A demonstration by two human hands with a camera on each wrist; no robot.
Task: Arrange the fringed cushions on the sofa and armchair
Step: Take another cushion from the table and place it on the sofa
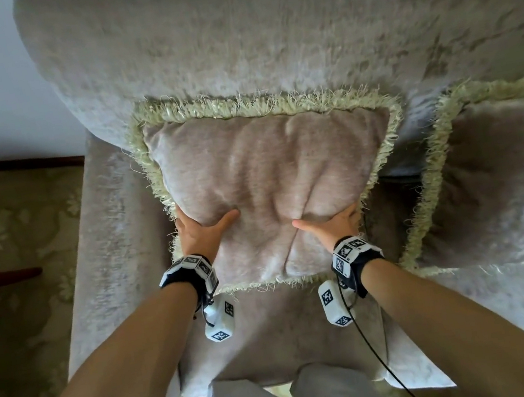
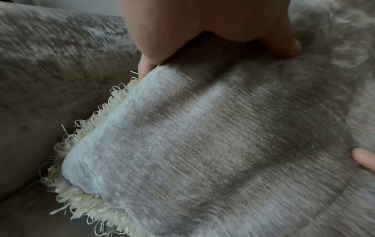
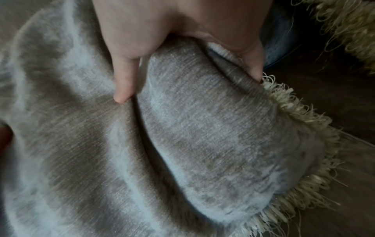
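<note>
We hold the cushion [image 1: 268,183] by its two lower side edges, leaning it against the sofa [image 1: 261,35] backrest at the seat's left end, beside the armrest. Our left hand [image 1: 200,233] grips the left edge, thumb lying across the front and fingers [image 2: 145,67] curled behind, by the fringe. Our right hand [image 1: 333,221] grips the right edge the same way, its thumb pressing a crease into the fabric. A second cushion [image 1: 500,179] leans against the backrest just to the right, apart from the first.
</note>
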